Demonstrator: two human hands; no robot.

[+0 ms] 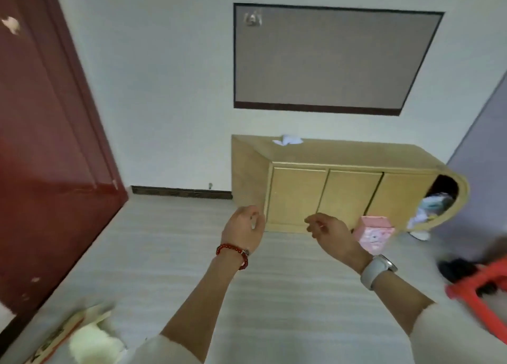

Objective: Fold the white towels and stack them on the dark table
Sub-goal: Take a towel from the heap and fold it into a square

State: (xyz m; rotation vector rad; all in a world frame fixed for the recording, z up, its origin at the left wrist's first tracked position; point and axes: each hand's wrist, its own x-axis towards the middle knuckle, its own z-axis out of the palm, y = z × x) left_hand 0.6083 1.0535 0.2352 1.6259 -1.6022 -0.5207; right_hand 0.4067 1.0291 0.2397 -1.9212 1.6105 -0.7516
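Fingers (253, 215) of the left hand (242, 230) loosely curled, thumb near the fingertips, nothing visibly held between them. Fingers (312, 222) of the right hand (333, 236) likewise half-curled and empty, pointing toward the left hand across a clear gap. Both hands raised in mid-air above the pale striped floor (274, 295), palms roughly facing each other, touching nothing. Red bead bracelet (233, 254) around the left wrist; grey-strapped watch (377, 270) around the right. Bare forearms running back to light sleeves (452, 333) at the bottom edge.

Beyond the hands, against the white wall (170, 89), a light wooden cabinet (326, 190) with three closed doors and an open rounded end compartment, crumpled cloth or paper (430, 204) spilling from it. Small crumpled white item (288, 140) on the cabinet top, too blurred to identify. Pink box (373, 233) on the floor just in front of the cabinet, partly behind the right hand. Grey panel with a dark frame (329, 59) on the wall above. Dark red door (46, 144) filling the left side. Red plastic stool (482, 289) at the right edge, a dark blurred object beside it.

White fluffy cloth (93, 341), possibly one of the towels, at the bottom left corner near the door, well apart from both hands, lying beside a flat board-like object (65, 333). Dark table not in view.
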